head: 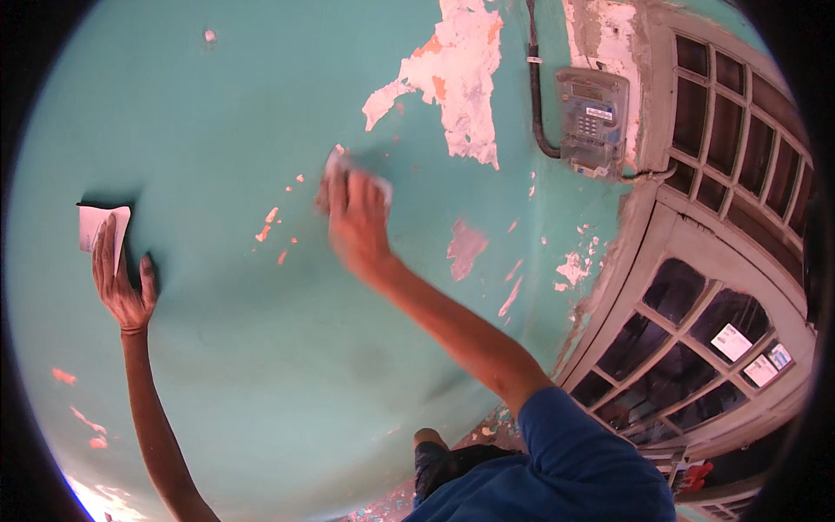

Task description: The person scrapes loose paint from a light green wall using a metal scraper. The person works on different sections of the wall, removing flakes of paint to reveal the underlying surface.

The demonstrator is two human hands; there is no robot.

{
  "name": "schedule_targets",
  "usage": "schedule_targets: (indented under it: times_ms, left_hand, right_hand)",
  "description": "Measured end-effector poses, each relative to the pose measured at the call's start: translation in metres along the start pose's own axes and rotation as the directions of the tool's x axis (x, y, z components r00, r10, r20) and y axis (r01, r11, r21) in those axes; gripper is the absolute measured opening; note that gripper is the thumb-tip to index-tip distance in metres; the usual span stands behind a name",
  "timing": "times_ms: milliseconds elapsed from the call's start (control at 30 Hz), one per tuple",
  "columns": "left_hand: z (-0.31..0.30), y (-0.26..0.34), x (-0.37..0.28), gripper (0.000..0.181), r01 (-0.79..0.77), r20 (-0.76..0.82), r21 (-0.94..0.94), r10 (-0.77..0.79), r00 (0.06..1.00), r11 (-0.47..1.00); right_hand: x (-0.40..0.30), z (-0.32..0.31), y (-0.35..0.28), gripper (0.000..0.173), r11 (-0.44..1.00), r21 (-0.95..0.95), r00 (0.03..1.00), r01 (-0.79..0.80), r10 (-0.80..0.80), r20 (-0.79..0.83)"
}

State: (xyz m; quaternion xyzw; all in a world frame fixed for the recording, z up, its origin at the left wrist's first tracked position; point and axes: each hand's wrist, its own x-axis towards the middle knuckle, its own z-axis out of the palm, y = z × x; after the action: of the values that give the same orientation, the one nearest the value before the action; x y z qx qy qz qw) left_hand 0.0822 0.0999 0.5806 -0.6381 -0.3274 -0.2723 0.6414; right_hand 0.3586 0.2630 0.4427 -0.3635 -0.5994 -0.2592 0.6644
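A green painted wall (pixel 261 313) with patches of flaked paint fills most of the view. My right hand (pixel 359 218) presses a folded sheet (pixel 388 189), perhaps sandpaper, against the wall; hand and sheet are blurred. Farther left, my left hand (pixel 124 280) lies on the wall with its fingers over a pale sheet of sandpaper or paper (pixel 94 225) that bears print on its back. The thumb stands apart from the fingers. Above and to the right of my right hand is a large bare patch (pixel 456 78) where the paint has come off.
An electricity meter (pixel 592 124) with a keypad hangs at the upper right, with a black cable (pixel 536 98) running down to it. Beyond it stand a barred window (pixel 730 130) and a door with glass panes (pixel 678 352). Paint flakes lie on the floor (pixel 492 424) below.
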Motion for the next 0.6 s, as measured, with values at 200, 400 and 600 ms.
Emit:
schedule_targets:
  times_ms: [200,400,600]
  left_hand:
    - [-0.008,-0.001,-0.001,0.046,0.024,0.042,0.027,-0.025,0.999,0.999]
    - [-0.007,0.0,0.003,0.045,0.002,0.001,-0.009,-0.002,1.0,1.0]
    - [-0.004,0.005,0.003,0.047,0.035,0.03,0.004,-0.035,0.999,0.999]
  right_hand:
    - [0.037,-0.002,0.043,0.051,0.984,-0.061,0.985,-0.168,0.166,-0.047]
    - [-0.009,-0.006,0.011,0.053,0.99,0.061,0.989,0.124,-0.129,0.075]
    - [0.098,0.001,0.021,0.048,0.987,-0.026,0.987,0.157,-0.158,-0.021]
